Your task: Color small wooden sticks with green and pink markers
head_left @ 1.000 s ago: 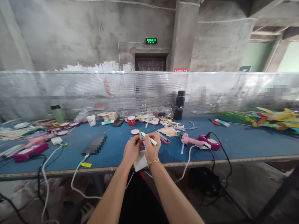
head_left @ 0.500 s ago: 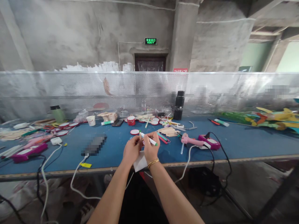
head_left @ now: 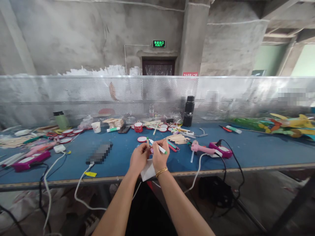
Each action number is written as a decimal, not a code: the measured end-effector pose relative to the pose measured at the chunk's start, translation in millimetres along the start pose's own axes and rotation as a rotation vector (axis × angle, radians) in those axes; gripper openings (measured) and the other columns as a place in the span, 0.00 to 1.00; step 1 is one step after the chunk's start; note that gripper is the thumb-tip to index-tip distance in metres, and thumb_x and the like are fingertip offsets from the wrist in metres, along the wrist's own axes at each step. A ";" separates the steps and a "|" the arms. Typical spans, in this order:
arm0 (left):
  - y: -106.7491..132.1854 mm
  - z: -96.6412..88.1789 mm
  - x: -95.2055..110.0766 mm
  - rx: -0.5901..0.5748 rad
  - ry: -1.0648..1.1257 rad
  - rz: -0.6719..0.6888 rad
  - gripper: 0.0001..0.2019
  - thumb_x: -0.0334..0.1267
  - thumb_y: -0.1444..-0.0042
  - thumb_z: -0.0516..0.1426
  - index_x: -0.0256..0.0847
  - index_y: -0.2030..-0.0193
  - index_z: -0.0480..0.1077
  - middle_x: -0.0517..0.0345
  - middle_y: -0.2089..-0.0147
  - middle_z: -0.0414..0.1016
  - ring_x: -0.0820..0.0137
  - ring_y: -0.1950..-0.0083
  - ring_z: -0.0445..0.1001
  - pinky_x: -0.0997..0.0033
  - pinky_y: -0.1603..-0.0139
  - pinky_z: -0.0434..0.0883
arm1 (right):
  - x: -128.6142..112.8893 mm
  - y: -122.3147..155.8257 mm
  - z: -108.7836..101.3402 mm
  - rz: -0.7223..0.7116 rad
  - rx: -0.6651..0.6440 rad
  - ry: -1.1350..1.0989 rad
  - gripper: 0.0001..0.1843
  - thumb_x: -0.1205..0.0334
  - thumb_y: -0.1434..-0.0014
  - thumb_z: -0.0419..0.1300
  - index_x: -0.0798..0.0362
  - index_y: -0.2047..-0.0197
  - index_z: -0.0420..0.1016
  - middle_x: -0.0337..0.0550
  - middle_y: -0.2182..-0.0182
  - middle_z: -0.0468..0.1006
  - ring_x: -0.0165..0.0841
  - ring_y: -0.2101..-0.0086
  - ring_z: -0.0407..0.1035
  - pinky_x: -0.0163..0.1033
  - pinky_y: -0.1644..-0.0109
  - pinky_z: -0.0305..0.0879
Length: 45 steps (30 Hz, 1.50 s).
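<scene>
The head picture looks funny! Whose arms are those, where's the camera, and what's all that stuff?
There's no robot here, just a person wearing the camera on their head. It looks forward and down, so you see nearly what they see. Their bare left hand pinches a small wooden stick with green at its tip. Their bare right hand holds a white marker with a green end. On the blue table are more flat sticks, a pink glue gun, a paper cup and a black bottle.
</scene>
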State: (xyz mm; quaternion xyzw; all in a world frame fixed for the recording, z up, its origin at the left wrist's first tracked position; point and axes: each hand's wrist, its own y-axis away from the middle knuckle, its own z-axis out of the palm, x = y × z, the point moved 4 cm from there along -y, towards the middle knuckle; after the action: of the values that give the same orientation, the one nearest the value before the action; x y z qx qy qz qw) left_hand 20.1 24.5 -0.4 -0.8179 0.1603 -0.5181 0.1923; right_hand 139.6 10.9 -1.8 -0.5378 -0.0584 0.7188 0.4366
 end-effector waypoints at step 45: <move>0.2 0.5 0.0 -0.009 -0.012 -0.007 0.11 0.45 0.39 0.55 0.43 0.68 0.72 0.61 0.73 0.71 0.69 0.72 0.66 0.72 0.69 0.60 | 1.9 -0.2 0.8 0.000 -0.007 0.004 0.07 0.60 0.42 0.59 0.50 0.70 0.67 0.33 0.76 0.72 0.29 0.74 0.66 0.35 0.67 0.65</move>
State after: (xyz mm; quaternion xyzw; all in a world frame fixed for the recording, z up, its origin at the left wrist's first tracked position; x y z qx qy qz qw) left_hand 20.5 24.4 -0.7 -0.8224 0.1586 -0.5132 0.1875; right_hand 138.9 12.6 -2.7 -0.5406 -0.0600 0.7177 0.4348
